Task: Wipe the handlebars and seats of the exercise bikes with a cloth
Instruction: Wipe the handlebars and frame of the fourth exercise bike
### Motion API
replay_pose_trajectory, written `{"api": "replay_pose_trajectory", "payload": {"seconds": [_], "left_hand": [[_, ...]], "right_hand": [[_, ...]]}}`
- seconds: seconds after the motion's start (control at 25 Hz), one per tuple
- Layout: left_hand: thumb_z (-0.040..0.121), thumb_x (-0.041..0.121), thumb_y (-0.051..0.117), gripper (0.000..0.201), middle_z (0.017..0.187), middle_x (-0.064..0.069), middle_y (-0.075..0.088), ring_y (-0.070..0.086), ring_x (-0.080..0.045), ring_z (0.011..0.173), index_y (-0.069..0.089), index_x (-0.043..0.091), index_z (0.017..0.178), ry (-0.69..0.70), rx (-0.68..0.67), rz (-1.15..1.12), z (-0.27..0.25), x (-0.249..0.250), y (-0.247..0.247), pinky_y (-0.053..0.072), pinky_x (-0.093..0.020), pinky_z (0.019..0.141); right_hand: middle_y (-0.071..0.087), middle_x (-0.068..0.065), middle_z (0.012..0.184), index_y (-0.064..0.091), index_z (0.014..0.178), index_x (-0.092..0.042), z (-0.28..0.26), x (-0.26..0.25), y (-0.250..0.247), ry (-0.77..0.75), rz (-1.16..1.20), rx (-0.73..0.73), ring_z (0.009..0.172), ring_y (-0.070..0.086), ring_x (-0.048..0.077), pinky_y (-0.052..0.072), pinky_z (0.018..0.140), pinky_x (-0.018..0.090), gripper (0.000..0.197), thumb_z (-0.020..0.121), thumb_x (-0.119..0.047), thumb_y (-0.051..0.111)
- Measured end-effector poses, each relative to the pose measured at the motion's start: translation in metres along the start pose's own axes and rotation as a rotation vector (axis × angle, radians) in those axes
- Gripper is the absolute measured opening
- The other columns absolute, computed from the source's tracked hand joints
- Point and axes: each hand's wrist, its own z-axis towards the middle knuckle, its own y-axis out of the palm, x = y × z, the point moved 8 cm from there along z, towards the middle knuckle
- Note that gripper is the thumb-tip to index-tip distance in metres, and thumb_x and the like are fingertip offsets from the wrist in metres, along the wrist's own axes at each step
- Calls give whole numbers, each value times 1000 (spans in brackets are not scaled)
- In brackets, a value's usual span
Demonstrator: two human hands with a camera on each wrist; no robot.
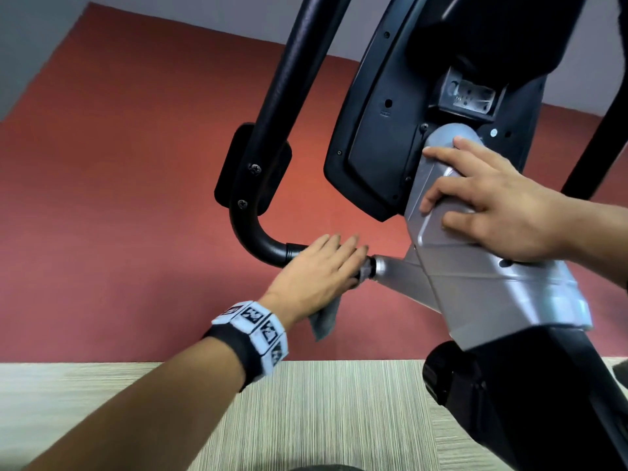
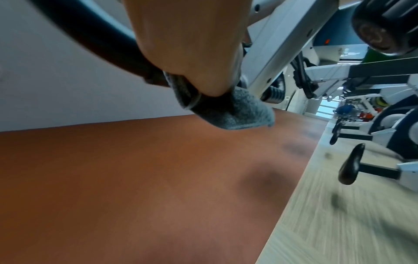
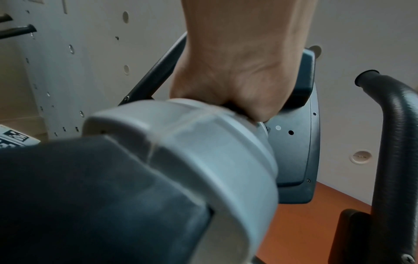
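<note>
Low on the left handlebar (image 1: 272, 248), our left hand (image 1: 316, 273) wraps the grey cloth (image 1: 324, 319) round the tube to rub it. Right hand (image 1: 492, 198) lies flat, fingers spread, steadying the silver column (image 1: 492, 287).

Grey fuzzy terry cloth (image 2: 235, 112) wraps black matt textured handlebar tube (image 1: 272, 248). Silver smooth semi-gloss plastic column shroud (image 1: 482, 287) beside black matt plastic console back (image 1: 377, 130). Striped beige low-pile carpet floor (image 1: 323, 416); matt terracotta-red wall panel (image 1: 119, 198).
</note>
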Motion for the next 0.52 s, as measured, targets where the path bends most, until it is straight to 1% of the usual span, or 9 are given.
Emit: {"api": "replay_pose_trajectory", "payload": {"seconds": [0.04,0.12,0.2,0.24,0.28,0.4,0.44,0.52], "left_hand": [[103,38,36,57,146,-19,52,55,-37,125,44,2,146,-20,-7,22,-14,-11,-5,40,-46,112],[104,39,35,58,151,-21,47,50,-39,132,44,1,147,-133,-24,20,-30,-26,-13,34,-49,117],[103,44,35,61,150,-22,47,49,-40,131,47,0,144,-266,-71,-21,-21,-23,-9,34,-50,116],[102,46,36,63,149,-22,49,50,-39,129,48,0,143,-300,-96,-47,-13,-18,-5,36,-51,114],[101,47,35,64,147,-21,50,51,-39,128,48,-1,143,-304,-109,-69,-5,-13,-3,37,-51,112],[98,50,30,72,148,-21,50,52,-38,127,44,-1,148,-240,-134,-150,2,-5,-6,39,-50,110],[98,55,27,76,147,-20,52,53,-37,125,45,1,148,-239,-137,-172,1,-7,-7,40,-49,109],[96,72,22,87,138,-13,60,58,-33,114,53,5,142,-294,-167,-194,2,-11,-8,41,-47,106]], "right_hand": [[19,-13,167,70,106,-33,1,0,0,-3,-1,6,155,-4,8,-4,117,21,24,90,-17,61],[20,-13,167,69,105,-33,0,1,-1,-4,-5,18,156,-3,9,-4,118,22,20,92,-21,61],[20,-12,166,69,104,-34,0,1,0,2,-9,20,156,-3,11,-3,120,25,18,91,-28,59],[20,-12,167,70,105,-34,0,1,1,6,-10,16,156,-3,11,-3,122,27,19,91,-27,59],[20,-11,167,70,105,-33,1,1,1,7,-9,16,156,-3,12,-2,123,28,21,89,-24,59],[21,-11,167,70,105,-33,2,0,0,7,-8,21,156,-2,12,-2,124,30,25,87,-20,58],[21,-10,167,70,105,-33,1,0,0,6,-11,23,156,-2,13,-2,123,30,24,88,-20,59],[21,-10,167,69,104,-34,0,0,2,8,-12,20,156,-2,14,-1,124,32,23,87,-23,59]]}}
